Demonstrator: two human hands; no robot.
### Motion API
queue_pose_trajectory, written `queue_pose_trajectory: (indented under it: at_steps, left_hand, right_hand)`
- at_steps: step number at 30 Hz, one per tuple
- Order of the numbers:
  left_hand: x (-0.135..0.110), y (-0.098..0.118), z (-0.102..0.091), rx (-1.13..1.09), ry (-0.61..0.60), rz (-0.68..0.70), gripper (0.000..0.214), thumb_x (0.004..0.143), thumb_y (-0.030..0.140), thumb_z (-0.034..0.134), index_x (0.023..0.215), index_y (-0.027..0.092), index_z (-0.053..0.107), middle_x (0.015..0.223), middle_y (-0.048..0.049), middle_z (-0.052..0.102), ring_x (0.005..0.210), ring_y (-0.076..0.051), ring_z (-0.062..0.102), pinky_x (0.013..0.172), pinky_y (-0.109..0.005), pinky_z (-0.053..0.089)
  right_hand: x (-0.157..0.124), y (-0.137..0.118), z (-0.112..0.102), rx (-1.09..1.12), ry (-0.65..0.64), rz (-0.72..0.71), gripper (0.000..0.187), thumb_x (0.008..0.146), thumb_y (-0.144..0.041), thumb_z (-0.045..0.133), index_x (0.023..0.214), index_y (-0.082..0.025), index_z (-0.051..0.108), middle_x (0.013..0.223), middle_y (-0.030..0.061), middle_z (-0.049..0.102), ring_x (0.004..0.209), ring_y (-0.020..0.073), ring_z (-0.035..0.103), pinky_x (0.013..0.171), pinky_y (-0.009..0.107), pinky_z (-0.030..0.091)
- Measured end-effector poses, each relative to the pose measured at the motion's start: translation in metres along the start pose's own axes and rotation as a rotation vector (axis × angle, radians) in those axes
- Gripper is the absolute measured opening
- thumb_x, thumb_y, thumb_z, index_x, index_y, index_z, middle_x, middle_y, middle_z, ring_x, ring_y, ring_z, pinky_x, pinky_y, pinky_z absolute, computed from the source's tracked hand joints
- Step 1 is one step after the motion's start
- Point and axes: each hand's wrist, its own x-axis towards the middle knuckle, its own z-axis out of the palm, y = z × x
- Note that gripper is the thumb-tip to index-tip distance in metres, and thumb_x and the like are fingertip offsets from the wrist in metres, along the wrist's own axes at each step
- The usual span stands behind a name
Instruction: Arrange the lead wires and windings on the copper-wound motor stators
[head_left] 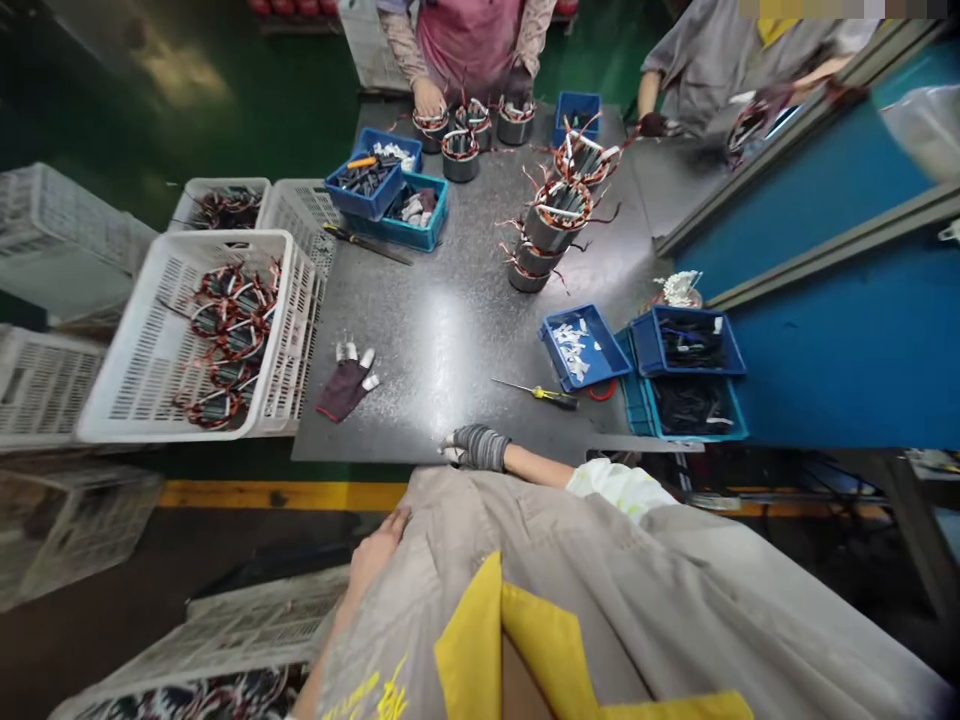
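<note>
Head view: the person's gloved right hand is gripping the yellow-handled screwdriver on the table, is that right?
No, the gloved right hand is not gripping the yellow-handled screwdriver. The head view shows the hand at the near edge of the grey table, apart from the screwdriver, which lies further out on the tabletop.
</note>
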Motion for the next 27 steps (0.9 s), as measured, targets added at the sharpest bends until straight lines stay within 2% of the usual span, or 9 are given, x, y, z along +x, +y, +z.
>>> queue_pose_trajectory:
  at_steps: [2,5,7,9,11,12,17,22,27]
  left_hand:
    - [-0.003,0.001,0.005,-0.039,-0.021,-0.009,0.074,0.091,0.03,0.05,0.163,0.016,0.045,0.169,-0.0207,0.04,0.138,-0.046,0.061,0.113,-0.057,0.05]
    - [-0.013,-0.008,-0.007,-0.198,-0.04,0.171,0.073,0.087,0.031,0.062,0.159,0.023,0.051,0.165,-0.0101,0.05,0.146,-0.033,0.057,0.122,-0.042,0.044]
    - [-0.016,-0.019,-0.026,-0.34,0.06,0.339,0.069,0.089,0.038,0.064,0.155,0.024,0.056,0.158,-0.0069,0.059,0.144,-0.027,0.058,0.123,-0.037,0.043]
    - [-0.006,-0.028,-0.051,-0.372,0.296,0.369,0.058,0.095,0.044,0.059,0.149,0.023,0.062,0.148,-0.0081,0.068,0.136,-0.027,0.065,0.119,-0.04,0.048]
    - [0.021,-0.032,-0.078,-0.216,0.569,0.254,0.047,0.099,0.039,0.051,0.139,0.021,0.069,0.139,-0.009,0.074,0.129,-0.026,0.069,0.117,-0.04,0.051]
    - [0.04,-0.034,-0.091,-0.174,0.62,0.21,0.044,0.099,0.034,0.051,0.136,0.019,0.071,0.14,-0.0108,0.073,0.133,-0.027,0.066,0.121,-0.042,0.047]
    - [0.139,-0.036,-0.14,-0.042,0.7,0.068,0.052,0.094,0.016,0.051,0.146,0.012,0.061,0.16,-0.0184,0.055,0.149,-0.032,0.051,0.127,-0.049,0.039]
    - [0.186,-0.039,-0.141,0.041,0.71,-0.071,0.077,0.081,0.0,0.05,0.157,-0.003,0.042,0.165,-0.0356,0.038,0.154,-0.05,0.037,0.119,-0.071,0.038]
    - [0.19,-0.039,-0.126,0.156,0.645,0.129,0.082,0.083,0.002,0.053,0.163,0.015,0.041,0.175,-0.0125,0.034,0.161,-0.028,0.033,0.13,-0.042,0.033]
  right_hand:
    - [-0.014,0.01,-0.001,-0.033,-0.009,0.033,0.029,0.099,-0.034,0.065,0.121,-0.022,0.08,0.112,0.0072,0.081,0.098,0.0183,0.075,0.088,0.023,0.053]
    - [-0.042,0.032,-0.005,-0.118,0.033,0.112,0.027,0.1,-0.033,0.062,0.115,-0.021,0.081,0.111,0.009,0.081,0.101,0.0209,0.075,0.092,0.026,0.053]
    - [-0.059,0.054,-0.012,-0.182,0.114,0.19,0.031,0.101,-0.032,0.059,0.122,-0.021,0.078,0.123,0.0116,0.078,0.113,0.0243,0.072,0.103,0.032,0.051]
    - [-0.073,0.08,-0.02,-0.241,0.236,0.302,0.039,0.102,-0.032,0.052,0.132,-0.016,0.072,0.139,0.0171,0.07,0.127,0.0294,0.065,0.114,0.041,0.045]
    - [-0.084,0.104,-0.026,-0.285,0.358,0.427,0.048,0.103,-0.032,0.046,0.142,-0.01,0.064,0.149,0.0224,0.062,0.135,0.0339,0.059,0.119,0.048,0.041]
    - [-0.089,0.114,-0.027,-0.298,0.404,0.481,0.052,0.102,-0.032,0.045,0.145,-0.008,0.06,0.151,0.0243,0.059,0.137,0.0355,0.057,0.119,0.05,0.04]
    - [-0.098,0.138,-0.023,-0.302,0.463,0.613,0.054,0.09,-0.02,0.056,0.143,-0.015,0.064,0.142,0.0211,0.067,0.123,0.035,0.067,0.106,0.046,0.051]
    - [-0.079,0.135,-0.023,-0.249,0.527,0.728,0.046,0.093,-0.017,0.049,0.132,-0.02,0.074,0.122,0.0206,0.075,0.105,0.0324,0.072,0.093,0.041,0.053]
    - [-0.062,0.118,-0.039,-0.119,0.628,0.84,0.049,0.096,-0.022,0.041,0.133,-0.009,0.071,0.129,0.0298,0.067,0.121,0.0419,0.064,0.101,0.051,0.046]
